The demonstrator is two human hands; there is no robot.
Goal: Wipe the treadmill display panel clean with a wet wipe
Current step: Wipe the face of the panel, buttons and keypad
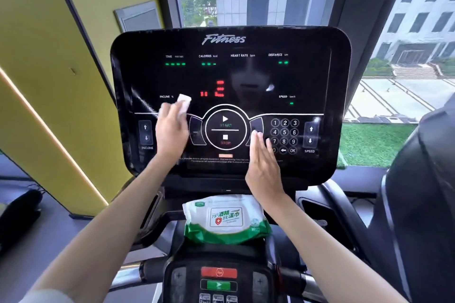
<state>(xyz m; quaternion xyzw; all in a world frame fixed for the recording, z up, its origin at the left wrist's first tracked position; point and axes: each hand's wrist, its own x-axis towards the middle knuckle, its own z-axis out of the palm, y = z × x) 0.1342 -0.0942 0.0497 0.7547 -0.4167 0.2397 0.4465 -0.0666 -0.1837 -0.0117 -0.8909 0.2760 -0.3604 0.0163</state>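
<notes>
Wiping under way, likely early: left hand (171,130) presses wipe (184,103) flat-fingered on panel (246,69) left, right hand (263,167) flat, empty beside keypad (284,135); remainder apparently unwiped.

most of wipe (184,103) hid under blurred L hand (171,130), fine print (229,160) at 6 o'clock of panel (258,76) too small, lower btns (218,299) cut by btm edge

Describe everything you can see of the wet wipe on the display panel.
The wet wipe is small, white and folded into a thick pad, cloth-like. The left hand presses it flat against the black display panel, just right of the INCLINE % label and above the white dividing line. Only its upper end shows beyond the fingers; the rest is hidden under the hand.
</notes>
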